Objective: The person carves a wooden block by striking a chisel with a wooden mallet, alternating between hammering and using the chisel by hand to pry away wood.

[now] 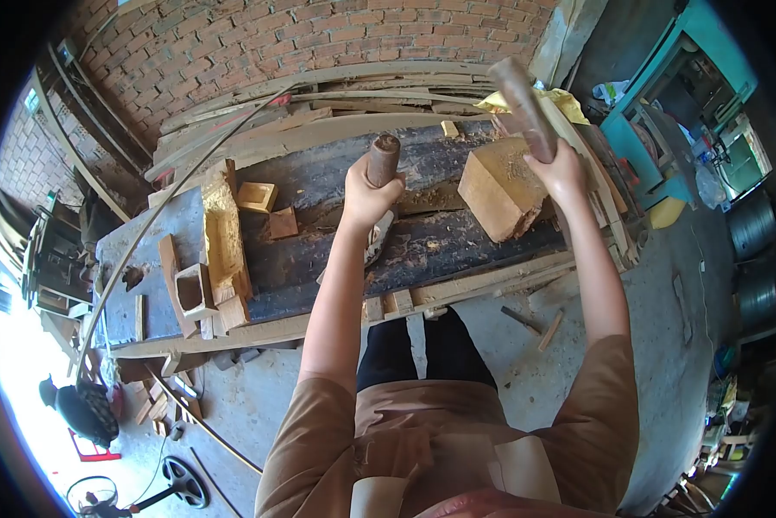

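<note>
My left hand [371, 197] is closed round a thick, round wooden tool handle [386, 155] whose end points up. Below that fist, over the dark bench, a greyish blade-like piece [376, 240] shows in part; my hand and forearm hide where it meets the handle. In my right hand [562, 177] is a stout wooden club [524, 105], gripped at its lower end and tilted up to the left. A large squared wood block [500, 186] sits on the bench just left of my right hand, with chips on its top.
The long dark workbench [302, 186] bears a carved yellowish wood piece [225, 242], a hollowed box [195, 291], a smaller box [257, 197] and scraps. Planks [336, 97] lie along the brick wall [319, 39]. Offcuts lie on the floor; a teal cabinet [634, 142] stands right.
</note>
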Tool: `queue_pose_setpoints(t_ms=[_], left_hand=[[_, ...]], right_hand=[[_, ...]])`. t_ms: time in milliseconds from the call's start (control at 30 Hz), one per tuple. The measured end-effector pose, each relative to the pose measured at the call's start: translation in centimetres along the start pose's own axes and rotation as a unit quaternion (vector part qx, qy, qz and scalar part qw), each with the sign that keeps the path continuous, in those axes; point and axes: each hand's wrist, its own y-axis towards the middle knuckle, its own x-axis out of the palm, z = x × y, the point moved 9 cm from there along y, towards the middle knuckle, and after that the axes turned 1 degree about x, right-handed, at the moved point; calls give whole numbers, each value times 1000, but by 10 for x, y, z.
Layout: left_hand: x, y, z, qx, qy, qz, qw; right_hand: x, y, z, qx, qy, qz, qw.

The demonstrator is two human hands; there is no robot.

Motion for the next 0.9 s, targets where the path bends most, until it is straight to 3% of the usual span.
queue_pose_setpoints(t_ms=[67, 167, 300, 367, 433, 500, 633, 700, 767, 833, 900], left_hand=[[1, 2, -1, 11, 22, 2, 1000], [6, 2, -2, 1, 11, -6, 1000], [9, -1, 3, -10, 16, -8, 1000], [12, 0, 3, -14, 13, -18, 1000], [13, 2, 2, -13, 15, -20, 1000], [15, 3, 0, -15, 22, -25, 999], [15, 6, -3, -13, 14, -24, 1000], [16, 5, -6, -9, 1, -30, 1000], [12, 5, -7, 8, -57, 5, 998], [3, 3, -6, 14, -15, -20, 1000], [3, -15, -28, -93, 286, -136, 944]], right_hand=[[31, 13, 22, 13, -114, -48, 992], [52, 15, 32, 58, -133, -105, 984], [60, 21, 31, 45, -129, -119, 983], [47, 26, 11, -18, -146, 22, 989], [40, 28, -41, -117, 46, -11, 992], [42, 11, -107, -160, 296, -123, 934], [52, -29, -207, -297, 353, -208, 862], [64, -36, -224, -314, 359, -212, 853], [88, -39, -227, -265, 429, -239, 830], [94, -34, -218, -183, 570, -225, 769], [98, -36, -210, -162, 618, -202, 742]])
